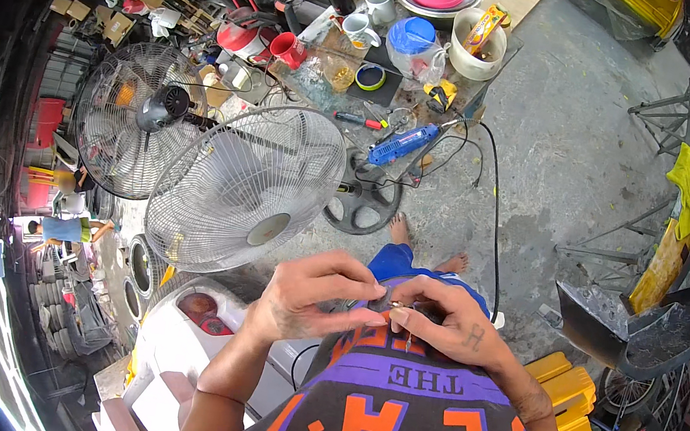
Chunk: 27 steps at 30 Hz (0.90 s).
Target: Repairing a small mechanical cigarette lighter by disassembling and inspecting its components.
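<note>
Both my hands are raised close together in front of my dark printed shirt. My right hand (pixel 448 321) is closed, its thumb and forefinger pinching a small metal piece (pixel 396 305) too small to name. A thin bit hangs below those fingers. My left hand (pixel 319 297) reaches in from the left, thumb and forefinger apart, their tips beside the small piece. I see nothing between the left fingers. Beyond my hands, a blue rotary tool (pixel 404 144) with a cord lies on the low table's near edge.
A large standing fan (pixel 247 186) is just left of my hands, with another fan (pixel 142 117) behind it. The cluttered low table (pixel 319 38) holds mugs, a white bucket (pixel 475 55) and a blue-lidded jar (pixel 413 43). A black cord (pixel 497 208) crosses the concrete floor. Metal frames stand right; a person (pixel 66 230) is far left.
</note>
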### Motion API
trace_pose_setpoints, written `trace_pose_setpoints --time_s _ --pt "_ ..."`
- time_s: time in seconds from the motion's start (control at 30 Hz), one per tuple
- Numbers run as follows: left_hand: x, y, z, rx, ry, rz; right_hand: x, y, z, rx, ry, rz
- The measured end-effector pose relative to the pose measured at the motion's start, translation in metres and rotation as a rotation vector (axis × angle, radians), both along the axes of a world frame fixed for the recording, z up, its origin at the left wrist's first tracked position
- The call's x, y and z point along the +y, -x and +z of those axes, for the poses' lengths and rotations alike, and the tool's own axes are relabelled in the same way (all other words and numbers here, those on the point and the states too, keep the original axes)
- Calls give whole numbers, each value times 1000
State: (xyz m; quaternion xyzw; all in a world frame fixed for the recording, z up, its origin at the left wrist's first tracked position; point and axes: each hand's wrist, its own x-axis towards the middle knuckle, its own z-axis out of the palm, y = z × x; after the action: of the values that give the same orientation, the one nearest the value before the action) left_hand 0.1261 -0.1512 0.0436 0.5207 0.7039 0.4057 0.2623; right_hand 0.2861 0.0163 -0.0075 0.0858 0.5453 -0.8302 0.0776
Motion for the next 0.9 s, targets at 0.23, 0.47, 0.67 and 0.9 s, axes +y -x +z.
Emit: trace_pose_setpoints --time_s 0.23,0.47,0.67,0.9 --pt "-1 -3 -5 28 -114 -4 5 5 4 -67 8 97" --pt "-6 1 5 -174 -22 83 -4 3 -2 59 -69 -78" --pt "7 2 20 -145 78 40 -4 4 2 101 -105 -103" --pt "13 11 26 -104 152 -56 -6 7 4 142 -232 -106"
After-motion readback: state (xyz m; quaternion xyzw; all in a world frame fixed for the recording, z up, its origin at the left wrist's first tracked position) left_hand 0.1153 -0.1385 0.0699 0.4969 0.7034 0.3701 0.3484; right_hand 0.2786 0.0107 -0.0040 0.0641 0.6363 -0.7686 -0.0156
